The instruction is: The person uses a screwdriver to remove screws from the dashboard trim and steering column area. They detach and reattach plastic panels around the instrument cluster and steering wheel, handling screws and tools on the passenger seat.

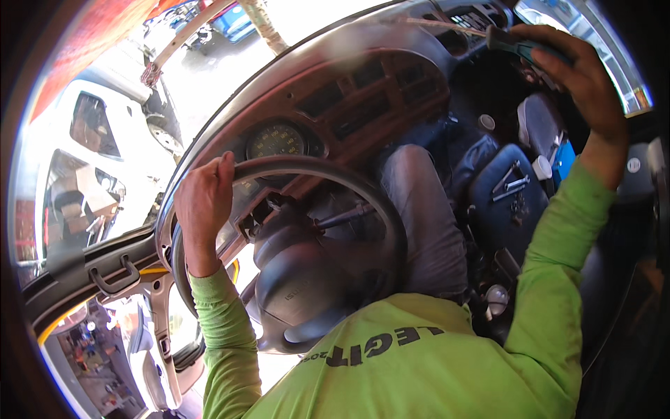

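I sit behind a black steering wheel point(342, 171) in a vehicle cab. My left hand point(204, 199) is closed round the upper left of its rim. Raised at the far right, my right hand point(583, 80) grips a screwdriver point(513, 45) by its dark, teal-tinted handle. The long thin shaft points left over the top of the dashboard point(335, 91), and its tip is hard to make out against the glare. Below the dash top, the round instrument gauge point(277, 142) shows behind the wheel.
Metal tools point(513, 185) lie on the dark seat point(488, 209) to the right, near a white cup point(542, 167). A round-topped gear lever point(497, 299) stands beside my leg. At left is the door with a grab handle point(115, 276); a white vehicle point(91, 153) stands outside.
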The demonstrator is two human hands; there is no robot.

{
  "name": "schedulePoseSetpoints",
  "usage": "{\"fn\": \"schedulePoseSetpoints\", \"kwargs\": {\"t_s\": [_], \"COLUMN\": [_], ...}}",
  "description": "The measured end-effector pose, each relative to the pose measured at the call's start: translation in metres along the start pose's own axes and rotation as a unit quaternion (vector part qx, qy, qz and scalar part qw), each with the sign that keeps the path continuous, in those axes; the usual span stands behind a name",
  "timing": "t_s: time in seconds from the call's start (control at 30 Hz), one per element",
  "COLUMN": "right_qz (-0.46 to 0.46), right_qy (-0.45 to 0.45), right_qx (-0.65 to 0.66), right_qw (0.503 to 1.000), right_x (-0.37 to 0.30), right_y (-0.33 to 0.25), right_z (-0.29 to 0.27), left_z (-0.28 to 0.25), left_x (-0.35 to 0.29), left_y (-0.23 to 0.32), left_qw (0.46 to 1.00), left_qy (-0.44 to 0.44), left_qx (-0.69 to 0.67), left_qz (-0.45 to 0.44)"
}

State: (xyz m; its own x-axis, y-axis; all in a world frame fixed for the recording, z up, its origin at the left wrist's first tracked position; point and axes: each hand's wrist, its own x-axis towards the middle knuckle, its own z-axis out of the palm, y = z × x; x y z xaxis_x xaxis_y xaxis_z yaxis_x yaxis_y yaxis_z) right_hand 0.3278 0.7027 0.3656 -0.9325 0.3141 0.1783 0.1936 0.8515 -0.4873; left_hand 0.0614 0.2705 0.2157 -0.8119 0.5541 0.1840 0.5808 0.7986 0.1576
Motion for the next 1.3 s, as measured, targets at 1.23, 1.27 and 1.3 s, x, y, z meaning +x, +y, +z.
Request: {"fn": "schedulePoseSetpoints", "kwargs": {"t_s": [1.23, 1.27, 1.3], "right_qz": [0.501, 0.494, 0.528], "right_qy": [0.290, 0.347, 0.336], "right_qx": [0.045, 0.051, 0.009], "right_qw": [0.814, 0.796, 0.780], "right_x": [-0.446, -0.448, -0.453], "right_y": [0.379, 0.390, 0.400], "right_z": [0.253, 0.256, 0.256], "left_z": [0.144, 0.142, 0.141], "left_x": [0.125, 0.125, 0.126], "left_y": [0.287, 0.285, 0.285], "left_qw": [0.892, 0.895, 0.897], "left_qy": [-0.321, -0.325, -0.329], "left_qx": [-0.094, -0.099, -0.104], "left_qz": [0.304, 0.290, 0.276]}}
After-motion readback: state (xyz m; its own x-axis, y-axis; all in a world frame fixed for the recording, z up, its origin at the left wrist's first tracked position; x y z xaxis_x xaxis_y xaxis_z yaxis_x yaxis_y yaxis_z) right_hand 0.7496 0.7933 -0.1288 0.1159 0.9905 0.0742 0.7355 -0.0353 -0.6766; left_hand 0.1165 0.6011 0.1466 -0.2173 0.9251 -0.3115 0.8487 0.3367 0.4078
